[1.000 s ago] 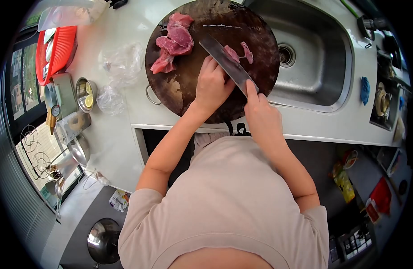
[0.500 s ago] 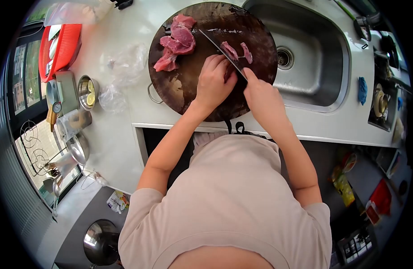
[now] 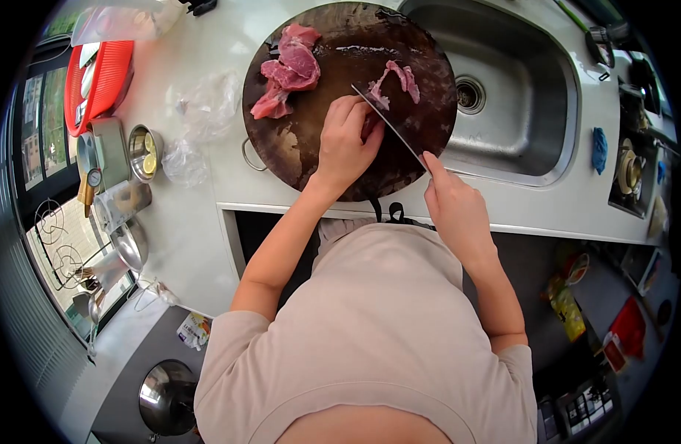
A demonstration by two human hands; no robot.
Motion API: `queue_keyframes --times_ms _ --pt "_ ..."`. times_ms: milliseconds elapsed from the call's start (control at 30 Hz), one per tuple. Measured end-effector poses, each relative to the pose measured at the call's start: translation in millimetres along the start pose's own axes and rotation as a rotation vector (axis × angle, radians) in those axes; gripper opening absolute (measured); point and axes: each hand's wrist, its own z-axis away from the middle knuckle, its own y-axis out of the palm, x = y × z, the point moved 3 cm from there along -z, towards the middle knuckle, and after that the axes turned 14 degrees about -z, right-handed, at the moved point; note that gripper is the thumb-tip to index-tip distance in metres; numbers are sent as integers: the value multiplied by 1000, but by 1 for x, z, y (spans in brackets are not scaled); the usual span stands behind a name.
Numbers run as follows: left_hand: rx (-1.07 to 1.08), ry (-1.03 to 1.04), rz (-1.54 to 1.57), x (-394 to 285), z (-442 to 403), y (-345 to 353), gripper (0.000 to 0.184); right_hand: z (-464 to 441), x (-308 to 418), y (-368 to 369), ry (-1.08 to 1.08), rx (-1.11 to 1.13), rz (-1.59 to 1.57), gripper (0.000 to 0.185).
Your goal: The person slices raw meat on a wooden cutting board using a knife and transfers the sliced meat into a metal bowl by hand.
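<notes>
Pink raw meat (image 3: 296, 65), ragged paler strips (image 3: 408, 83), steel knife (image 3: 391, 125)

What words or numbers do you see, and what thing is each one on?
None are clear enough to quote.
White printed packet with yellow, lower left: lettering too small to read.
Small round dial: any markings too small.
Crumpled yellow plastic packet, right: too blurred to read.

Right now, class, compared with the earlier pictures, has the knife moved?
Yes. Judged against the sink drain, the knife has shifted down the picture and slightly to the right.
</notes>
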Motion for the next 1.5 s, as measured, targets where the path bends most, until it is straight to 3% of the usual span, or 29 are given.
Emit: queue_keyframes --times_ms 133,433,633,733,833,933,1033,1133,1500 --pt "10 -9 14 4 0 4 30 -3 2 -2 -29 16 28 51" --pt "20 54 -11 4 -2 6 29 -88 38 29 -72 -39 73 43" --pt "31 -5 -12 6 1 4 30 -32 9 2 -47 -6 29 42" --pt "10 -16 -14 3 4 -3 31 -17 -12 -18 74 58 -288 40" --pt "-37 5 -18 -2 5 -11 33 -17 -12 -22 134 -44 -298 37" --pt "-43 83 -8 2 9 -8 34 -12 -9 -18 -6 -103 -176 41" --pt "-26 91 -29 5 10 -4 37 5 -4 -16 -103 -25 -11 47" --pt "-18 64 -49 4 8 -5 36 13 1 -19 -8 83 129 52" --pt "-40 40 -21 3 -2 0 33 -57 18 7 -149 41 15 50"
